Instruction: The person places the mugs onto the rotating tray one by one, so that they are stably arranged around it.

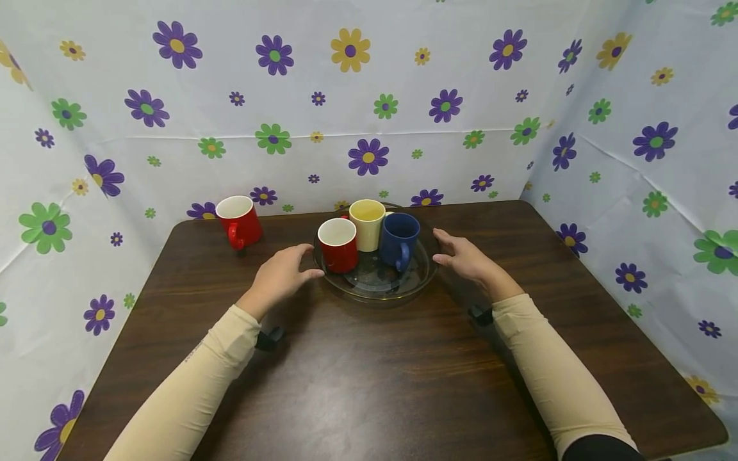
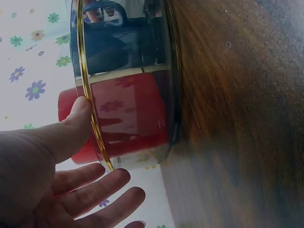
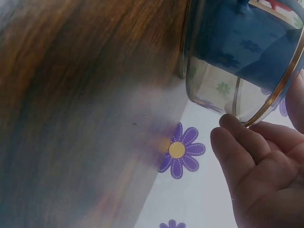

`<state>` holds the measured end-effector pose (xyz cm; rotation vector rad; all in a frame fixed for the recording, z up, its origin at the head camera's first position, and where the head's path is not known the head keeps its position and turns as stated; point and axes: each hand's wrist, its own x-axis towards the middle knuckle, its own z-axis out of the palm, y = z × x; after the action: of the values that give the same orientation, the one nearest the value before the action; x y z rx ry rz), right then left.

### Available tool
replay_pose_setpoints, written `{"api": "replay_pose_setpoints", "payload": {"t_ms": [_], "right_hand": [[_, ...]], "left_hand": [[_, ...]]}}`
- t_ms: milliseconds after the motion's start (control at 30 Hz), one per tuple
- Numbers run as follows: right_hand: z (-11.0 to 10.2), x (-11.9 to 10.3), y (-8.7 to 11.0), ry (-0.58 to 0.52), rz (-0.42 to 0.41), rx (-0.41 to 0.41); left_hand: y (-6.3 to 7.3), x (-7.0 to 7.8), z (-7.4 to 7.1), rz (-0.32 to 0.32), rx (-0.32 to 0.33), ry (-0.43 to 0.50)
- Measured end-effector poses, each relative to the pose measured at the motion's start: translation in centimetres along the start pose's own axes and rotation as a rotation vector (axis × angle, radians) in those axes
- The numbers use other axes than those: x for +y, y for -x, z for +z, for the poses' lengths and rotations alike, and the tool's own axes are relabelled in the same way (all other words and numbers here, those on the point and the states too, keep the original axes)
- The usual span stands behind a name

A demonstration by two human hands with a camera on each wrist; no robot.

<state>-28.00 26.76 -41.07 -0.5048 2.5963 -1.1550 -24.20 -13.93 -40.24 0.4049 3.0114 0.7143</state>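
Observation:
A round clear glass dish with a gold rim sits towards the back of the table. In it stand a red mug, a cream-yellow mug and a blue mug, all upright. My left hand is at the dish's left side; in the left wrist view its thumb lies at the gold rim while the other fingers spread loosely below. On the opposite side, my right hand has its fingertips right at the rim, with its thumb partly cut off in the right wrist view.
Another red mug stands upright at the table's back left corner, handle towards me. The dark wooden table extends in front of the dish. A white flower-patterned sheet hangs behind and along the sides.

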Motion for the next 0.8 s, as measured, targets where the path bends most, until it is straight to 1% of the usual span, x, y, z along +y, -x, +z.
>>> {"api": "replay_pose_setpoints", "payload": {"t_ms": [167, 267, 400, 467, 533, 600, 667, 700, 733, 800], "right_hand": [[-0.2, 0.5, 0.2, 0.009, 0.017, 0.01], [-0.3, 0.6, 0.1, 0.008, 0.001, 0.008], [-0.2, 0.7, 0.0, 0.009, -0.016, 0.01], [-0.1, 0.7, 0.0, 0.004, -0.015, 0.012], [0.0, 0.7, -0.1, -0.005, -0.008, 0.011], [0.0, 0.6, -0.1, -0.01, -0.005, 0.008], [0.0, 0.4, -0.2, -0.009, 0.004, 0.009], [0.0, 0.3, -0.2, -0.004, 0.009, 0.01], [0.0, 0.3, -0.2, -0.002, 0.015, 0.01], [0.0, 0.2, 0.0, 0.007, 0.02, 0.013]], "left_hand": [[-0.3, 0.2, 0.3, 0.015, 0.005, -0.003], [-0.3, 0.1, 0.2, 0.02, 0.001, -0.001], [-0.2, -0.3, -0.7, 0.027, 0.005, 0.014], [-0.1, -0.6, -1.7, 0.004, 0.039, 0.006], [0.1, -1.4, -2.9, -0.056, 0.114, -0.027], [0.4, -2.5, -4.3, -0.156, 0.196, -0.058], [0.4, -4.3, -5.6, -0.269, 0.249, -0.075], [0.4, -5.3, -6.1, -0.313, 0.263, -0.071], [0.3, -6.3, -6.5, -0.353, 0.262, -0.063], [0.0, -8.0, -7.0, -0.419, 0.228, -0.04]]}}
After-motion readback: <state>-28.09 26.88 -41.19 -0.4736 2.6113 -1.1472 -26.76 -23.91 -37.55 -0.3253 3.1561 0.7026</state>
